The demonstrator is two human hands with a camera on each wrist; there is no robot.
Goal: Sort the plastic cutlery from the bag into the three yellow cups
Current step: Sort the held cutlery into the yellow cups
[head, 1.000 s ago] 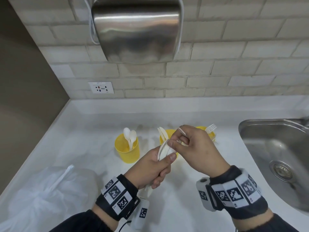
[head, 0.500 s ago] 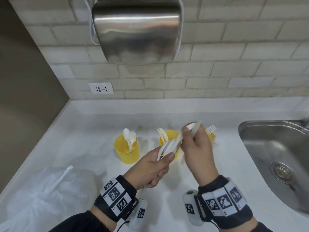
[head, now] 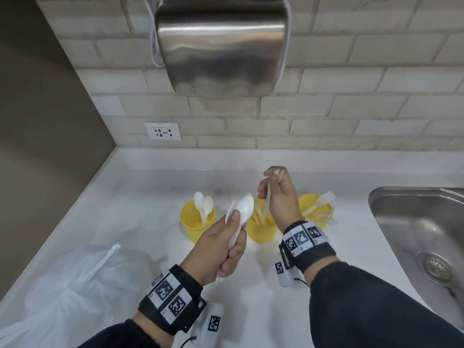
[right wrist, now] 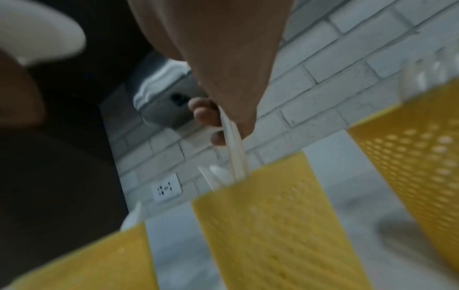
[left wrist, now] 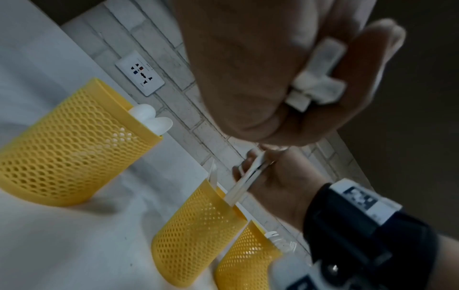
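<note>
Three yellow mesh cups stand in a row on the white counter: the left cup [head: 198, 223] holds spoons, the middle cup [head: 261, 231] knives, the right cup [head: 317, 209] forks. My left hand [head: 234, 237] grips a bundle of white spoons [head: 244, 209] by the handles [left wrist: 320, 78], in front of the cups. My right hand [head: 272, 180] pinches a white knife [head: 269, 199] that points down, its lower end inside the rim of the middle cup [left wrist: 198, 225]. The right wrist view shows the knife [right wrist: 234, 153] entering that cup [right wrist: 273, 225].
A crumpled clear plastic bag [head: 62, 285] lies at the near left of the counter. A steel sink [head: 414, 222] is sunk in at the right. A steel hand dryer [head: 221, 43] hangs on the brick wall above a socket [head: 162, 131].
My right hand pulled a knife out of the bundle in my left hand, raised it and carried it over the middle cup, turning it downward. The left hand stayed nearly in place.
</note>
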